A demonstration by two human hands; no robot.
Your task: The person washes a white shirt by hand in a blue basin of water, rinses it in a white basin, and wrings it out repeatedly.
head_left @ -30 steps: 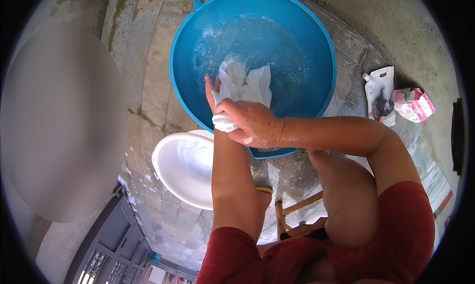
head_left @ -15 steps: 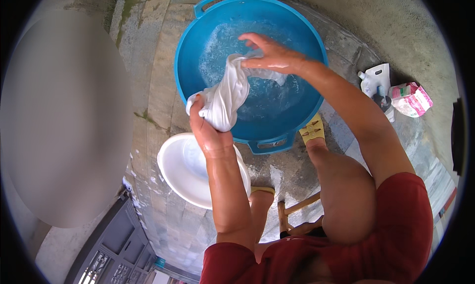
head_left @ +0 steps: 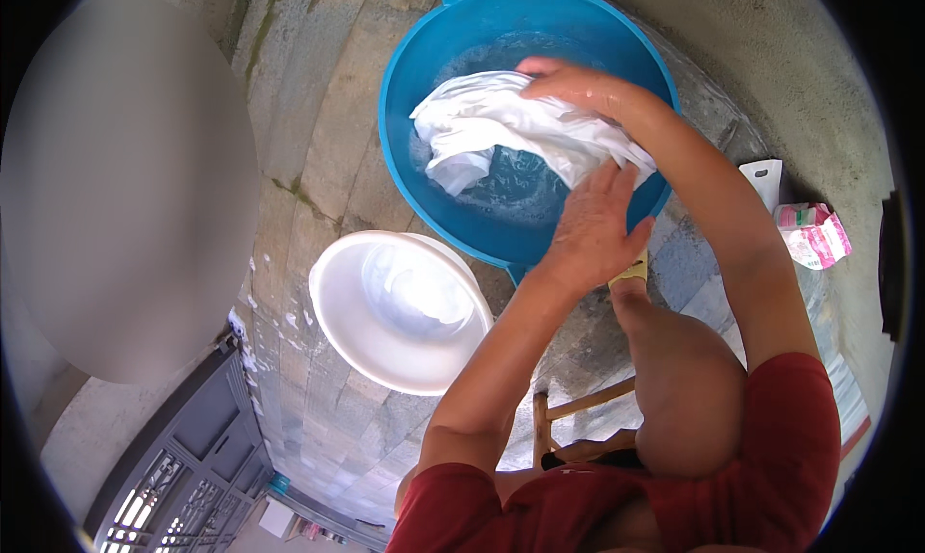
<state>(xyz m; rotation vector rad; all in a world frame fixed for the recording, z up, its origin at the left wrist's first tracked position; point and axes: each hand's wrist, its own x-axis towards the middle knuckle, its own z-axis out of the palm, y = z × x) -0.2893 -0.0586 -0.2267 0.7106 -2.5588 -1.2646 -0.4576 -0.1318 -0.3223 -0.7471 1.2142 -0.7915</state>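
A wet white cloth (head_left: pixel 511 119), bunched and folded, stretches across the blue tub (head_left: pixel 405 172) above sudsy water (head_left: pixel 515 182). My right hand (head_left: pixel 578 86) lies over the far edge of the cloth, its visible fingers stretched out to the left. At the cloth's near right end, my left hand (head_left: pixel 599 221) touches the fabric with straight fingers, its thumb spread to the side. Both hands look open, though the cloth partly hides the right fingertips.
A white basin (head_left: pixel 337 312) stands on the stone floor, left of and nearer than the tub. Against the right wall are a white handled pouch (head_left: pixel 763 182) and a pink-and-white packet (head_left: pixel 817 237). A wooden stool (head_left: pixel 588 401) is below me. A blurred grey shape (head_left: pixel 125 187) covers the far left.
The cloth went from a twisted bundle in my left hand to a wider spread across the tub. My left hand moved right and turned over. The whole view shifted slightly.
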